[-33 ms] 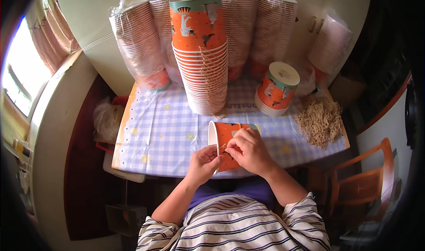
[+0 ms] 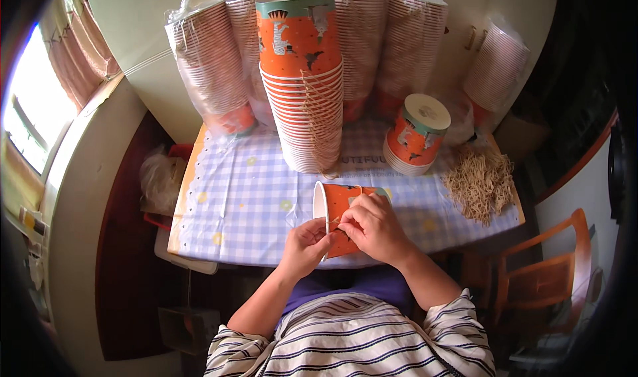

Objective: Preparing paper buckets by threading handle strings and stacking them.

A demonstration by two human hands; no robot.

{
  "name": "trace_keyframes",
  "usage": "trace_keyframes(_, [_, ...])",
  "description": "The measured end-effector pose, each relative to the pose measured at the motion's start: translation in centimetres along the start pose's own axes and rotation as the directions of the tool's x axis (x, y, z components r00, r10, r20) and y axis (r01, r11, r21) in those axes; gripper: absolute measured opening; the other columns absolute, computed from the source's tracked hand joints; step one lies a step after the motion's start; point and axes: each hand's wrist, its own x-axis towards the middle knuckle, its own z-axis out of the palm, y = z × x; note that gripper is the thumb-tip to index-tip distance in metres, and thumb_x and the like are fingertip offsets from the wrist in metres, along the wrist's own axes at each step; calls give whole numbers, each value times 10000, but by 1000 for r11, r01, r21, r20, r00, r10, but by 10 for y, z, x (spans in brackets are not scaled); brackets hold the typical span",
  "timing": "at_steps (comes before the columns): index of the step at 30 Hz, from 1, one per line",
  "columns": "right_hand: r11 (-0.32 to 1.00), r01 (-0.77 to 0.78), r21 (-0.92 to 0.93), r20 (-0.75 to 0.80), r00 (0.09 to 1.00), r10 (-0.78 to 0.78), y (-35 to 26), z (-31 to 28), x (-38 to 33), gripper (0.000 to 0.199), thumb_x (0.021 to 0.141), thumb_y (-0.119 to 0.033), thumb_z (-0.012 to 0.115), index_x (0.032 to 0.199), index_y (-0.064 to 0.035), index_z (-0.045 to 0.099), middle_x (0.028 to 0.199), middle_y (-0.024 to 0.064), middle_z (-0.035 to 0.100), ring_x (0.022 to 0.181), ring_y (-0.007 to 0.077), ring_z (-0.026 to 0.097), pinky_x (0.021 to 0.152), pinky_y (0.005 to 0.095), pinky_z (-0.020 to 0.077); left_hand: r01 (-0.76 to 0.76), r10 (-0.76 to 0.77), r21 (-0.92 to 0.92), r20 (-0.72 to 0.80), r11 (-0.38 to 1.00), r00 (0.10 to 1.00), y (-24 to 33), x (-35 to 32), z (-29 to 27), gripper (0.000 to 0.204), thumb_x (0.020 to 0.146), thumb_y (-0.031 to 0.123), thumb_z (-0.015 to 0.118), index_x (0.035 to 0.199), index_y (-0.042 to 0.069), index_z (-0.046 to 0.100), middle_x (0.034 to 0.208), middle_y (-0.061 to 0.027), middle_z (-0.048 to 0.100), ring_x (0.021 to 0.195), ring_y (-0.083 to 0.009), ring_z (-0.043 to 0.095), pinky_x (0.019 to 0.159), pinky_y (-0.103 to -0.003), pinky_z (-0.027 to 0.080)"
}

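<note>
An orange paper bucket (image 2: 340, 196) with a white rim lies on its side at the table's near edge, its mouth turned left. My left hand (image 2: 306, 245) is closed on the rim, thumb outside and fingers partly hidden. Against the bucket's side, my right hand (image 2: 373, 227) pinches a thin tan string (image 2: 361, 189), part of which shows above its knuckles. The fingertips of both hands nearly meet near the rim. Beyond them rises a tall stack of nested, upside-down paper buckets (image 2: 297, 41) with tan string loops (image 2: 318, 111) hanging down its side.
A shorter bucket stack (image 2: 422, 138) stands right of the tall one. Beside it lies a heap of tan strings (image 2: 480, 183). Several plastic-wrapped stacks (image 2: 209, 58) line the back. A checked cloth (image 2: 246, 191) covers the table; a wooden chair (image 2: 541, 274) is at the right.
</note>
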Motion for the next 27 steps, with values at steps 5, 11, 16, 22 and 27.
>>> trace_keyframes(5, [1000, 6, 16, 20, 1000, -7, -3, 0, 2, 173, 744, -79, 696, 800, -82, 532, 823, 60, 529, 797, 268, 507, 784, 383, 375, 71, -67, 95, -40, 993, 997, 4, -1, -5, 206, 908, 81, 570, 1062, -50, 607, 819, -1, 623, 685, -32, 507, 574, -185, 411])
trace_keyframes(11, [991, 24, -133, 82, 997, -13, -11, 1, 2, 165, 769, -93, 667, 828, -79, 514, 826, 71, 499, 795, 280, 502, 773, 392, 369, 24, -5, 145, -126, 989, 992, -6, 1, -3, 173, 925, 112, 550, 950, -39, 631, 687, 50, 541, 602, -18, 414, 505, -199, 342])
trace_keyframes(16, [991, 15, -129, 88, 996, -4, -10, 4, -2, 162, 775, -95, 663, 834, -75, 513, 828, 79, 496, 794, 285, 499, 761, 398, 373, 27, 8, 210, -164, 977, 986, 2, 2, -1, 204, 939, 149, 547, 911, -34, 635, 657, 52, 524, 580, -20, 403, 487, -205, 333])
trace_keyframes(22, [993, 22, -115, 55, 998, -15, -10, 6, -3, 172, 772, -86, 672, 846, -72, 517, 850, 83, 513, 789, 290, 508, 747, 400, 385, -40, 115, 351, -196, 936, 974, -2, 3, 2, 229, 936, 178, 571, 889, -34, 642, 633, 26, 555, 563, -17, 428, 474, -198, 353])
trace_keyframes(27, [992, 30, -122, 63, 998, -22, -11, 5, -4, 176, 772, -89, 676, 848, -72, 518, 844, 78, 520, 786, 283, 525, 753, 395, 395, 36, 40, 331, -218, 943, 975, -1, 3, 2, 195, 911, 161, 612, 890, -29, 651, 644, 15, 586, 568, -22, 463, 483, -197, 381])
